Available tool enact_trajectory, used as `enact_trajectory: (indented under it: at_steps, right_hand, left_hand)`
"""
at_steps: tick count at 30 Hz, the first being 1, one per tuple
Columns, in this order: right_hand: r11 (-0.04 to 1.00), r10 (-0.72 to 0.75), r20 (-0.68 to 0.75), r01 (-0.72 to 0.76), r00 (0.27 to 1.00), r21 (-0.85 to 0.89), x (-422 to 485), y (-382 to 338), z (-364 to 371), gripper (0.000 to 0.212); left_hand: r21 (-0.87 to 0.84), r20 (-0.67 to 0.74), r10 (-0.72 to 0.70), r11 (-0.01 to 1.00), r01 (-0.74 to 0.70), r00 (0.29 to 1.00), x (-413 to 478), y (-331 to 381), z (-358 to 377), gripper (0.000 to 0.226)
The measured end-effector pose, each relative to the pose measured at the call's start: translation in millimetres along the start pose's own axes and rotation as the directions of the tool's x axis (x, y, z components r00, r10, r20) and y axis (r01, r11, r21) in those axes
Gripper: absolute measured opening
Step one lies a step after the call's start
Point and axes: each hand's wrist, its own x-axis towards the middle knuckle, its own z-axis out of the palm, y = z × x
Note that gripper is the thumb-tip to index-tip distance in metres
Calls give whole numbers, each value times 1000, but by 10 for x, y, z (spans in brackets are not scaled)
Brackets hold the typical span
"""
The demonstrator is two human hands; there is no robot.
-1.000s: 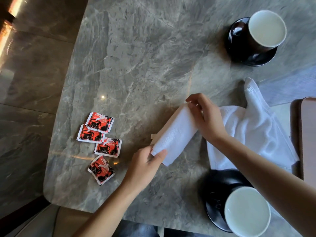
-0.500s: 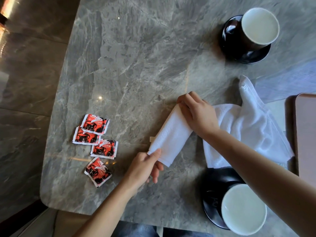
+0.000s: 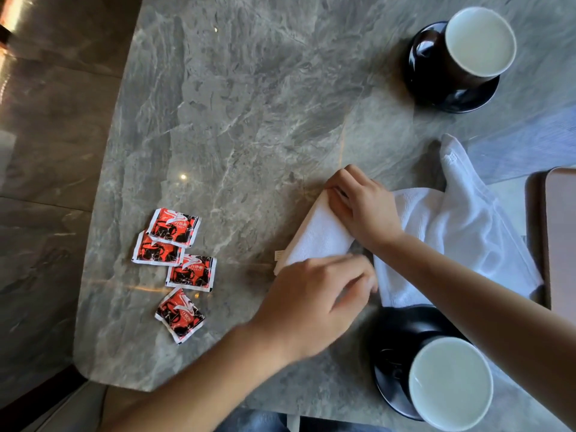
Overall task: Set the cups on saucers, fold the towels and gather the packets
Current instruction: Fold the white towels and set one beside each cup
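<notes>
Four red-and-black paper packets (image 3: pixel 190 271) lay loosely clustered near the left edge of the grey marble table (image 3: pixel 249 104), two of them overlapping. To their right lay a folded white towel (image 3: pixel 318 238), set slantwise. The right hand (image 3: pixel 364 210) pinched its far corner with curled fingers. The left hand (image 3: pixel 314 304), blurred, covered its near end, and I could not tell whether it gripped. A crumpled white towel (image 3: pixel 461 226) lay heaped behind the right wrist. The far cup (image 3: pixel 480 42) and the near cup (image 3: pixel 450 381) each stood on a black saucer.
</notes>
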Motion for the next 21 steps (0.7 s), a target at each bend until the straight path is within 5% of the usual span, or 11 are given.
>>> enact_trajectory:
  at_steps: [1, 3, 8, 21]
  right_hand:
    - [1000, 2, -2, -2, 1000, -5, 3, -1, 3, 15]
    - [1000, 16, 11, -16, 1000, -11, 20, -5, 5, 16]
    - [1000, 8, 31, -8, 999, 6, 22, 35, -12, 17]
    - [992, -74, 86, 83, 994, -98, 65, 128, 25, 20]
  left_hand:
    - [219, -38, 163, 964, -151, 986, 127, -49, -2, 25]
    - [473, 106, 370, 798, -374, 923, 315, -280, 17, 31]
    - [670, 454, 305, 502, -546, 837, 225, -889, 2, 51]
    - [793, 343, 84, 508, -336, 936, -311, -906, 190, 77]
